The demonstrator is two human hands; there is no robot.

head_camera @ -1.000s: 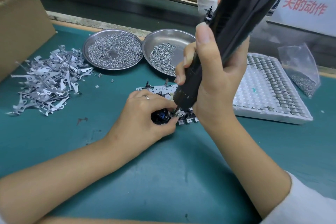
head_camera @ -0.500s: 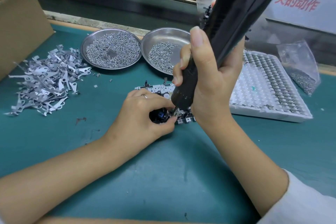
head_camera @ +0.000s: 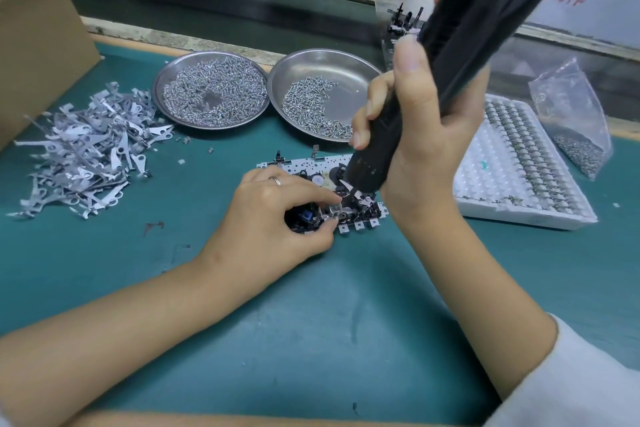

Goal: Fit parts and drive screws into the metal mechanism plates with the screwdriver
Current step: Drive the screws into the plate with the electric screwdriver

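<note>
Since the picture a second ago the screwdriver point(head_camera: 408, 107) has lifted a little, so its black nose now hangs just above the metal plate point(head_camera: 311, 166) instead of being pressed down beside the left thumb; the left hand has hardly shifted.

The plate lies flat on the green mat point(head_camera: 311, 322), near its middle, with small black and white parts fitted on it and a row of tabs along its near edge. The left hand point(head_camera: 273, 218) rests on the plate's near left corner — fingers curled close, forefinger and thumb narrowed to a pinch on the small parts there, beside a blue piece point(head_camera: 306, 217). A ring sits on one finger. The right hand point(head_camera: 415, 135) grips the screwdriver, fingers wrapped tight round the black barrel and the thumb laid straight up along it; the tool leans up and to the right, out of the picture.

Behind the plate stand two round steel dishes, touching. The left dish point(head_camera: 162, 80) holds a thick bed of tiny springs; the right dish point(head_camera: 356, 80) holds a thinner heap of screws, part of its floor bare. To the right lies a white tray point(head_camera: 485, 204) with rows of small metal pieces in its pockets, and beyond it a clear bag point(head_camera: 571, 107) with small metal bits at the bottom. On the left — a loose pile of flat metal levers point(head_camera: 86, 149) beside a cardboard box point(head_camera: 38, 45).
</note>
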